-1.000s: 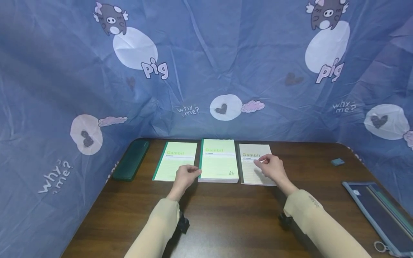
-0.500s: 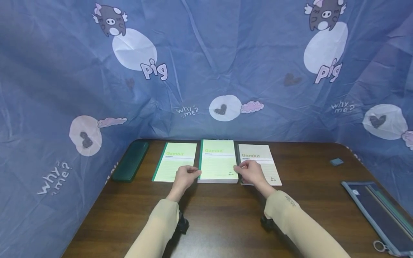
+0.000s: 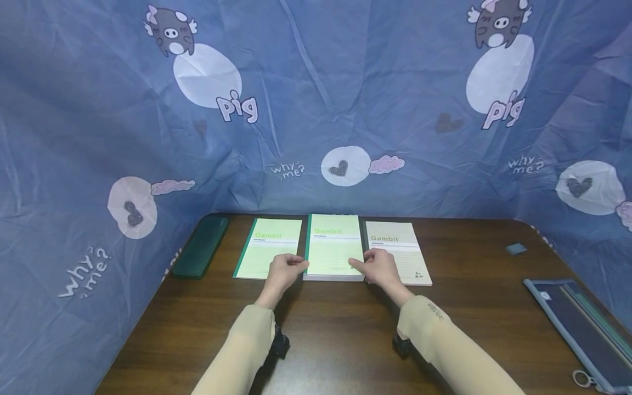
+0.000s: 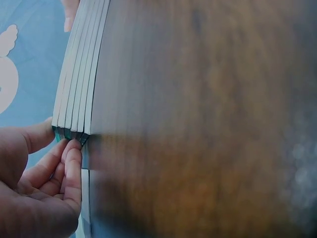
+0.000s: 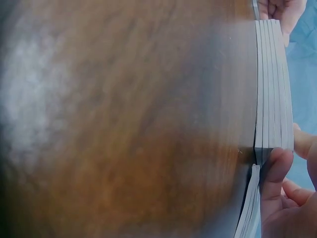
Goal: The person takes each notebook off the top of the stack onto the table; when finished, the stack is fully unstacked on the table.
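Several Gambit notebooks lie piled in the middle of the table as one stack of notebooks (image 3: 334, 249), with pale green covers and green spines. My left hand (image 3: 283, 270) grips the near left corner; in the left wrist view its thumb is on the top cover and its curled fingers (image 4: 73, 168) meet the spines. At the near right corner, my right hand (image 3: 381, 269) has its thumb over the cover and fingers (image 5: 277, 166) against the page edges. A green-spined notebook (image 3: 271, 241) lies left of the stack, and a dark-spined, cream-covered notebook (image 3: 402, 252) lies to the right.
At the back left of the brown table (image 3: 336, 340) is a dark green case (image 3: 201, 247). A small blue-grey block (image 3: 515, 249) and a zippered mesh pouch (image 3: 582, 329) lie on the right. A blue printed cloth (image 3: 276, 137) hangs behind the table.
My right hand has moved left from over the right notebook to the stack's near right corner and now holds it. My left hand stays at the left corner.
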The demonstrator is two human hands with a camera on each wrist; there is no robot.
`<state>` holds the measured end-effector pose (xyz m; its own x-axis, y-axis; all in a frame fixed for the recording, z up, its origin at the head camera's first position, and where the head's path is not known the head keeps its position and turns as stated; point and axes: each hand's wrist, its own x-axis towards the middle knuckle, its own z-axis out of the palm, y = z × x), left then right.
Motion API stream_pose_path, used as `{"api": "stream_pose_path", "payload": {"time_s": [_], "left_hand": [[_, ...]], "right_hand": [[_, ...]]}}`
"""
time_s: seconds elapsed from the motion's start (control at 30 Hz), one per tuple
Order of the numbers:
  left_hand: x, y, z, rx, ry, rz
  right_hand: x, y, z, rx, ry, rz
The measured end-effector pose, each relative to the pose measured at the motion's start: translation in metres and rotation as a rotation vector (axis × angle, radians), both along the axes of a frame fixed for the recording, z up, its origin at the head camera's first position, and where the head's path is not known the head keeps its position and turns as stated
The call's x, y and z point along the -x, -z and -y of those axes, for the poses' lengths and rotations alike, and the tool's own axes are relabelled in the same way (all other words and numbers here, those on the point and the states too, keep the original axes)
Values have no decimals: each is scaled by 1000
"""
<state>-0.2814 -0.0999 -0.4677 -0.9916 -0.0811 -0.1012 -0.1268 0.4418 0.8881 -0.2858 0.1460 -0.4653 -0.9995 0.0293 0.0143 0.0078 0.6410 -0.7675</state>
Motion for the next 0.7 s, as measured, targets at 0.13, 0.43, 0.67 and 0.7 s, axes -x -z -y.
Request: {"api": "stream_pose_path", "payload": {"time_s": [0.13, 0.43, 0.67, 0.7], "left_hand": [[-1, -1, 1, -7, -4, 3], [0, -1, 1, -7, -1, -4], [-1, 0, 0, -19, -17, 5], [-1, 0, 0, -20, -18, 6]], "right_hand": [[1, 1, 1, -6, 0, -2], [-1, 1, 1, -12, -6, -23], [-1, 1, 2, -18, -4, -18], [0, 1, 2, -16, -4, -17]]}}
